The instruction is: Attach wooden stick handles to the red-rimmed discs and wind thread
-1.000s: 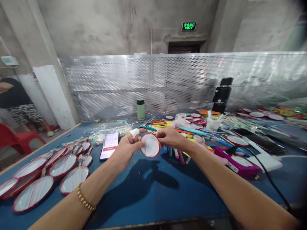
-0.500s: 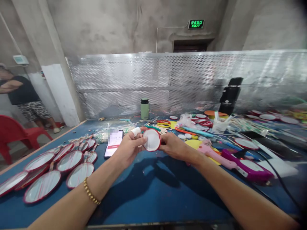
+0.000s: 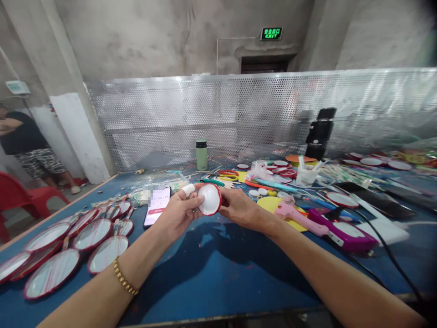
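Fingers of both hands pinch one small round disc (image 3: 209, 199), white face, red rim, held upright above the blue table (image 3: 211, 273). Left hand (image 3: 177, 213) grips its left edge, index fingertip wrapped in white tape; right hand (image 3: 239, 208) closes on the right edge. Phone (image 3: 157, 206) with lit screen lies just left of the left hand. Pink glue gun (image 3: 297, 216) lies right of the right hand. Larger red-rimmed ovals (image 3: 68, 246) are grouped far left. Green bottle (image 3: 201, 155) stands behind.
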`<state>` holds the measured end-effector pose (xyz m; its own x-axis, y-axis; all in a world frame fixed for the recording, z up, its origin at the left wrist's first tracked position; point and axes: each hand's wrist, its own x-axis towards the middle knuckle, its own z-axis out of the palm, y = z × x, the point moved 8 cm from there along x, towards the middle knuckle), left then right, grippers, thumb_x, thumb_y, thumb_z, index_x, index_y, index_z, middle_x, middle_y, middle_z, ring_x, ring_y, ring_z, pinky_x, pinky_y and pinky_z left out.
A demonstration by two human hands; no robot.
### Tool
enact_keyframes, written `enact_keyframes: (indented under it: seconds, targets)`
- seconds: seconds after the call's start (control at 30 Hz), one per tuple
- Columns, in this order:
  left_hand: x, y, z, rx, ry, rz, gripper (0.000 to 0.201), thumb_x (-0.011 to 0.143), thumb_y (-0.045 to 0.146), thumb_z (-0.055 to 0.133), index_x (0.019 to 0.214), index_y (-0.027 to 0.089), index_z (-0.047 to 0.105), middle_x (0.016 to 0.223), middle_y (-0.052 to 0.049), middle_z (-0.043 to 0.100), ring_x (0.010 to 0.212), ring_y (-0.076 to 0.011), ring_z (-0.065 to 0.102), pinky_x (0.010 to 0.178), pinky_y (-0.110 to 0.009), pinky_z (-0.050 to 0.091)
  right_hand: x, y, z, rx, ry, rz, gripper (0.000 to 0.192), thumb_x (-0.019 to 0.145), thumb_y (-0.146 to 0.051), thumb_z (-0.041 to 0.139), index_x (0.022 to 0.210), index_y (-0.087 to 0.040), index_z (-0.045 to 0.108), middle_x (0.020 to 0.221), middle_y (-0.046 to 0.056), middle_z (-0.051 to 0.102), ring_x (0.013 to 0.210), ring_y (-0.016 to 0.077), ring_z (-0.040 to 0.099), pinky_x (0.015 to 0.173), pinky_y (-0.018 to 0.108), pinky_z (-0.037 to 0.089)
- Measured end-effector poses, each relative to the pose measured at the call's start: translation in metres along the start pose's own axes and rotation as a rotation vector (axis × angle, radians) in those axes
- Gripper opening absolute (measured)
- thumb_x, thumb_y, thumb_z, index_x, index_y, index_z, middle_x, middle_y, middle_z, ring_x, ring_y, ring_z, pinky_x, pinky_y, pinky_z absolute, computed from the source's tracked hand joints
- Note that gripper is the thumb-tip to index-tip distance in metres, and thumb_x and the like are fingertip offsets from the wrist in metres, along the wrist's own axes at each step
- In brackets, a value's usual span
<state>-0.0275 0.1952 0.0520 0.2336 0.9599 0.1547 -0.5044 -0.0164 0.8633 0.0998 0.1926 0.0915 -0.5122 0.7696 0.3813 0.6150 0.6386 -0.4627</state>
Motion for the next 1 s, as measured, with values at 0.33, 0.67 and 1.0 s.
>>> enact_keyframes:
  seconds: [0.33, 0.67, 1.0]
  targets:
    - [-0.001, -0.008, 0.007, -0.006, -0.011, -0.027, 0.043, 0.065, 0.012, 0.084, 0.104, 0.014, 0.068, 0.080, -0.001, 0.067, 0.069, -0.0136, 0.064, 0.068, -0.027, 0.052, -0.001, -0.008, 0.003, 0.000, 0.035, -0.135, 0.015, 0.080, -0.015, 0.060, 0.093, -0.013, 0.066, 0.082, 0.003, 0.068, 0.067, 0.0130, 0.054, 0.064, 0.024, 0.040]
    - [-0.002, 0.001, 0.018, -0.139, -0.072, 0.046, 0.043, 0.060, 0.007, 0.085, 0.099, 0.015, 0.069, 0.069, 0.003, 0.060, 0.064, -0.0105, 0.058, 0.070, -0.025, 0.049, -0.001, 0.000, 0.013, 0.229, -0.097, 0.031, 0.008, 0.077, -0.017, 0.055, 0.075, -0.017, 0.063, 0.057, -0.004, 0.058, 0.047, 0.0096, 0.053, 0.048, 0.020, 0.043]
    - [-0.015, 0.009, 0.037, -0.111, -0.163, 0.024, 0.051, 0.059, 0.013, 0.088, 0.106, 0.014, 0.069, 0.075, 0.000, 0.064, 0.070, -0.0119, 0.062, 0.073, -0.026, 0.049, 0.007, 0.026, 0.017, 0.499, -0.118, 0.275, 0.016, 0.069, -0.029, 0.063, 0.057, -0.018, 0.061, 0.048, -0.001, 0.058, 0.043, 0.0107, 0.051, 0.041, 0.021, 0.041]
